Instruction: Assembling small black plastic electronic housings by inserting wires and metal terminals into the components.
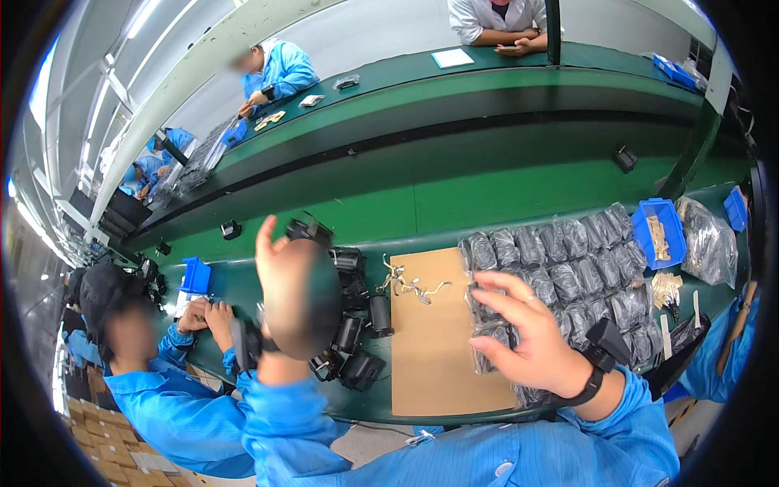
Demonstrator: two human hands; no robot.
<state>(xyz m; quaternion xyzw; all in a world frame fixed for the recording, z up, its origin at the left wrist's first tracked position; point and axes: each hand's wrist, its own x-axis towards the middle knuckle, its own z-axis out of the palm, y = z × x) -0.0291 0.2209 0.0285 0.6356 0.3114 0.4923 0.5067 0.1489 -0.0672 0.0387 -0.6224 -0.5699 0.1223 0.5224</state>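
My left hand (280, 280) is raised over the left part of the green bench, one finger stretched upward. A smeared oval covers most of the hand, so its grip is hidden. Right beside its fingers is a black device (310, 230); whether they touch it I cannot tell. Several similar black housings (361, 369) lie in a loose pile just right of this hand. My right hand (527, 333), fingers spread and holding nothing, hovers by the near left part of rows of black items in clear bags (560, 239). Metal clip-like parts (410, 284) rest on a brown cardboard sheet (434, 365) between my hands.
At my left a co-worker in blue (174, 406) works near a blue bin (195, 276). Another blue bin (659, 231) with tan pieces and a plastic bag (707, 239) stand at the right. Beyond, a green belt (454, 195) carries black units, with people behind it.
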